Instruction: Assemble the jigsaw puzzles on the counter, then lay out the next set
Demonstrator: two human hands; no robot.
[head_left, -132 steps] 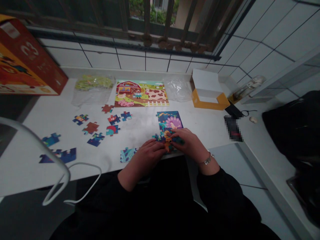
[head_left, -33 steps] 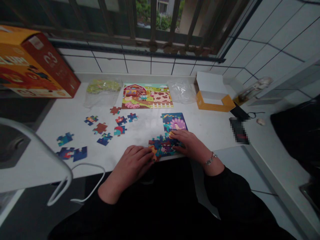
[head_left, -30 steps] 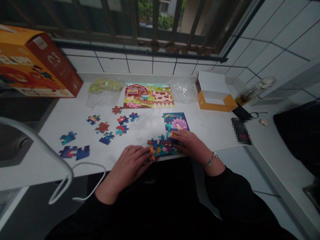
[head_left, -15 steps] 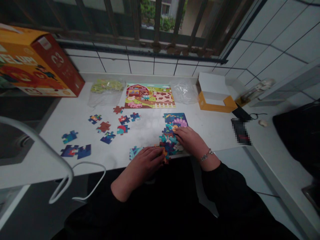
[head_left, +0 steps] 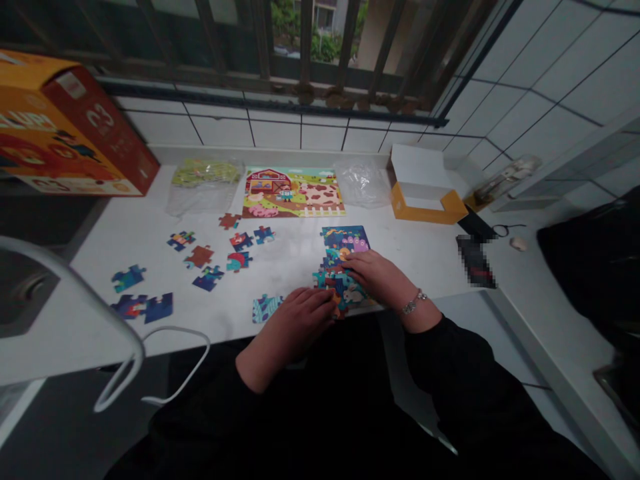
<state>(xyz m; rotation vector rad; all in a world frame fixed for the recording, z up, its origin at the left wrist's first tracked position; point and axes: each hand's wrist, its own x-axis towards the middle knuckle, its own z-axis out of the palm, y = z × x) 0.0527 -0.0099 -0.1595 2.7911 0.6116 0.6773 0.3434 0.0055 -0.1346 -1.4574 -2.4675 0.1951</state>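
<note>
Dim and cool-toned overall, with muted daylight showing through the barred window [head_left: 345, 50] at top centre. Carries a faint milky sheen on the white countertop [head_left: 297, 250] in mid-frame and small glints on the crumpled clear plastic bag [head_left: 363, 181]. Sinks to near-black across the dark clothing [head_left: 330, 407] at bottom centre. Slightly soft, blurring fine print on the loose puzzle pieces [head_left: 200, 257]. Stretched towards the edges, as in the orange box [head_left: 75, 127] at upper left; coarsely pixelated over a dark object [head_left: 475, 261] at right

Open counter [head_left: 287, 257] between loose pieces [head_left: 201, 256] and puzzle [head_left: 345, 233], white tube [head_left: 100, 297] leftward — perhaps raised
</note>
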